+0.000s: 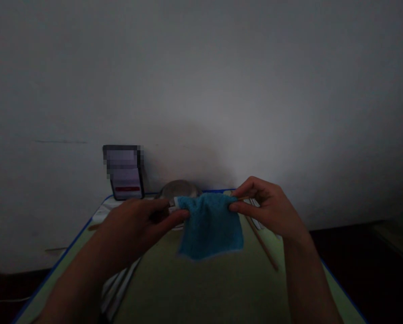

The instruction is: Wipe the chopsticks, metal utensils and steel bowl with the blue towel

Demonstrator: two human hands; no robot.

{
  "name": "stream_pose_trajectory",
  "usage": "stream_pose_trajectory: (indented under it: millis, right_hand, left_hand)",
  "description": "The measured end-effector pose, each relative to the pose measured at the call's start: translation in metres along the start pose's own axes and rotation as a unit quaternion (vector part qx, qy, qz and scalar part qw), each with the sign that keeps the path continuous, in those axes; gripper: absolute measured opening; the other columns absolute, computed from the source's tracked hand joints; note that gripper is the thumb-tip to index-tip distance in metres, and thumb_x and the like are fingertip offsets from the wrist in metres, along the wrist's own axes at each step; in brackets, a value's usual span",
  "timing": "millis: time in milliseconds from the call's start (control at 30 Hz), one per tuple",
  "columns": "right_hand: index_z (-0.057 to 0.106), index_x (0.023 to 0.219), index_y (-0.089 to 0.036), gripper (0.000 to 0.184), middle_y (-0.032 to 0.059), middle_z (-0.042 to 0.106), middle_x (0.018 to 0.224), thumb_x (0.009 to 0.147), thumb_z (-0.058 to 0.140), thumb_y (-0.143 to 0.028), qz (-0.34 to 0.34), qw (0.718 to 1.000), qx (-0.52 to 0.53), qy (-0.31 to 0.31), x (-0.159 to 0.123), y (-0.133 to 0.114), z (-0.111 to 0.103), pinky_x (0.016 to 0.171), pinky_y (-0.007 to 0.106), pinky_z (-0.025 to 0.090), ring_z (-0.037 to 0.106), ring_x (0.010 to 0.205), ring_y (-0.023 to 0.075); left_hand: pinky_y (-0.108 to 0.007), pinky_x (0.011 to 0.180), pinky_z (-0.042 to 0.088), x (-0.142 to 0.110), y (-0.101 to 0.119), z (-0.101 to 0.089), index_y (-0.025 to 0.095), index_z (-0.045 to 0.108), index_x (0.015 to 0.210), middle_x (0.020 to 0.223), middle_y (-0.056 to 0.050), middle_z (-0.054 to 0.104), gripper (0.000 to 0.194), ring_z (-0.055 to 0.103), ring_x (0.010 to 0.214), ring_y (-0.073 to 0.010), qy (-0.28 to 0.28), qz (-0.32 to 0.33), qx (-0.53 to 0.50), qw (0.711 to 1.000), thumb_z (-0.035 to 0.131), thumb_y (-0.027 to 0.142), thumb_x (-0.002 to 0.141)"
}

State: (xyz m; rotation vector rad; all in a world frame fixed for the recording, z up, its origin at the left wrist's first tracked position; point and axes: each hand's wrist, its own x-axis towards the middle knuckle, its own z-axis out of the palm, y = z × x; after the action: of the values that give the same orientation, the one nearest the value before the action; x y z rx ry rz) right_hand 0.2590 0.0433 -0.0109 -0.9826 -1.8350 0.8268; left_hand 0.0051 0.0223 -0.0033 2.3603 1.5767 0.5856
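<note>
A small blue cloth (pixel 210 227) hangs in the air over the green table (pixel 201 288). My left hand (pixel 144 222) pinches its top left corner, and something small and pale shows at the fingertips. My right hand (pixel 267 207) pinches the top right corner and also grips a thin wooden stick (pixel 262 243) that slants down to the right. The cloth droops below both hands.
A phone (pixel 126 177) stands propped against the wall at the table's back left. A round metal bowl (pixel 179 189) sits behind the cloth. Long pale utensils (pixel 118 285) lie under my left forearm. The table has a blue edge (pixel 69 243); the room is dim.
</note>
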Motion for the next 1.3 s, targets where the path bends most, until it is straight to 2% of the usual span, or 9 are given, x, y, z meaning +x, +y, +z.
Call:
stream_pose_trajectory:
  millis: [167,267,367,500,567,800,1033,1200,1300]
  right_hand:
    - [0.059,0.076,-0.019,0.021,-0.0006,0.066,0.074,0.066,0.071,-0.034,0.004,1.0,-0.019,0.002,0.0002,0.0006,-0.0005,0.065,0.025,0.05,0.063,0.071,0.0123]
    - [0.06,0.076,-0.02,0.02,-0.001,0.066,0.074,0.067,0.07,-0.034,0.003,1.0,-0.026,-0.003,0.0003,0.0,-0.0003,0.065,0.024,0.05,0.063,0.071,0.0121]
    - [0.06,0.077,-0.02,0.02,-0.0009,0.067,0.075,0.067,0.07,-0.034,0.003,1.0,-0.029,-0.007,0.0003,-0.0014,-0.0004,0.065,0.024,0.05,0.063,0.072,0.0121]
    - [0.06,0.078,-0.019,0.019,-0.0002,0.067,0.076,0.068,0.07,-0.032,0.005,0.999,-0.032,-0.011,0.0007,-0.0028,-0.0002,0.065,0.025,0.05,0.063,0.073,0.0127]
    - [0.06,0.077,-0.019,0.018,-0.0004,0.067,0.075,0.068,0.07,-0.032,0.004,0.999,-0.033,-0.011,0.0011,-0.0025,0.0003,0.065,0.024,0.05,0.063,0.072,0.0124]
    - [0.06,0.078,-0.02,0.02,-0.0007,0.066,0.075,0.068,0.069,-0.035,0.0,0.999,-0.037,-0.012,0.001,-0.0009,0.0015,0.065,0.024,0.05,0.063,0.072,0.0124]
    - [0.059,0.079,-0.02,0.02,-0.0006,0.067,0.078,0.068,0.069,-0.034,0.009,0.999,-0.026,-0.017,0.0009,-0.0014,0.0014,0.066,0.024,0.05,0.064,0.074,0.0124]
    - [0.059,0.079,-0.021,0.018,-0.0016,0.067,0.078,0.068,0.069,-0.032,0.011,0.999,-0.028,-0.019,0.0009,-0.0013,0.0008,0.066,0.023,0.05,0.063,0.075,0.0115]
    - [0.059,0.079,-0.021,0.018,-0.0022,0.066,0.077,0.068,0.07,-0.031,0.009,0.999,-0.03,-0.018,0.0006,-0.0009,0.0012,0.065,0.022,0.05,0.063,0.074,0.0106]
  left_hand:
    - [-0.022,0.045,0.035,0.0022,0.0034,0.0025,0.018,0.059,0.071,0.054,0.002,0.059,0.037,0.053,0.047,-0.0124,-0.012,-0.035,-0.004,0.999,0.048,0.053,0.08]
    - [-0.023,0.045,0.036,0.0017,0.0041,0.0031,0.018,0.053,0.085,0.056,0.002,0.059,0.037,0.056,0.049,-0.0145,-0.011,-0.055,-0.033,0.998,0.049,0.055,0.08]
    - [-0.023,0.046,0.039,0.0005,0.0034,0.0038,0.021,0.046,0.104,0.06,0.003,0.061,0.039,0.058,0.051,-0.0159,-0.021,-0.045,-0.073,0.996,0.048,0.053,0.081]
    - [-0.025,0.052,0.044,0.0006,0.0031,0.0043,0.024,0.035,0.122,0.075,0.0,0.066,0.051,0.063,0.06,-0.0176,-0.008,-0.038,-0.086,0.996,0.051,0.05,0.081]
    - [-0.025,0.052,0.044,0.0015,0.004,0.0038,0.024,0.033,0.127,0.075,0.001,0.066,0.054,0.062,0.06,-0.0169,-0.005,-0.032,-0.081,0.996,0.05,0.049,0.082]
    - [-0.023,0.052,0.042,0.0017,0.0058,0.002,0.025,0.052,0.119,0.073,0.001,0.067,0.04,0.059,0.057,-0.0139,-0.034,-0.008,-0.057,0.998,0.046,0.046,0.086]
    - [-0.025,0.059,0.044,0.0014,0.0061,0.0013,0.024,0.057,0.114,0.084,0.0,0.07,0.036,0.062,0.065,-0.0159,-0.04,0.0,-0.055,0.998,0.045,0.045,0.086]
    - [-0.024,0.054,0.043,0.0025,0.0063,0.0013,0.024,0.058,0.111,0.076,0.001,0.069,0.035,0.061,0.06,-0.0147,-0.045,-0.001,-0.048,0.998,0.044,0.045,0.087]
    - [-0.024,0.056,0.043,0.0016,0.0052,0.0018,0.025,0.057,0.113,0.08,0.001,0.069,0.036,0.062,0.062,-0.0142,-0.042,-0.002,-0.056,0.998,0.045,0.045,0.087]
